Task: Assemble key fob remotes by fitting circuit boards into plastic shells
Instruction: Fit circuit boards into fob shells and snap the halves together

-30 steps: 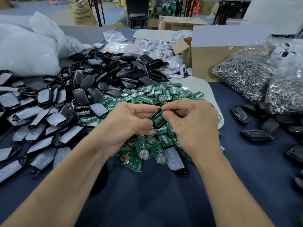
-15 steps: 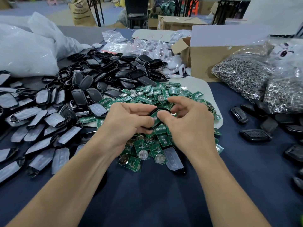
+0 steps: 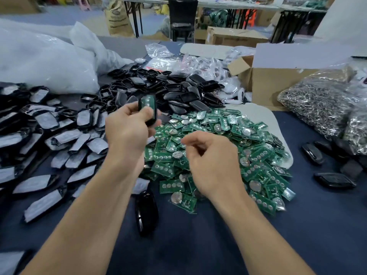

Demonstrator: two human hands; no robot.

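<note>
Left hand grips a black shell with a green board seated in it, thumb and fingers wrapped round the lower half. Shell stands near upright, long axis running away from the camera, open face with the board toward the camera, top end poking above the fingers. Right hand holds nothing visible: fingers loosely curled, thumb and forefinger close together, hovering just over the board pile. The two hands are apart, left one higher and further out. Board pile is green, with coin cells showing, lying partly on a white sheet and partly on the dark blue table. One black shell half lies flat between the forearms, long axis front to back. Empty black shells heaped behind the boards; foil-wrapped parts spread left. Finished-looking fobs right, near bags of metal rings. Cardboard box behind.
</note>
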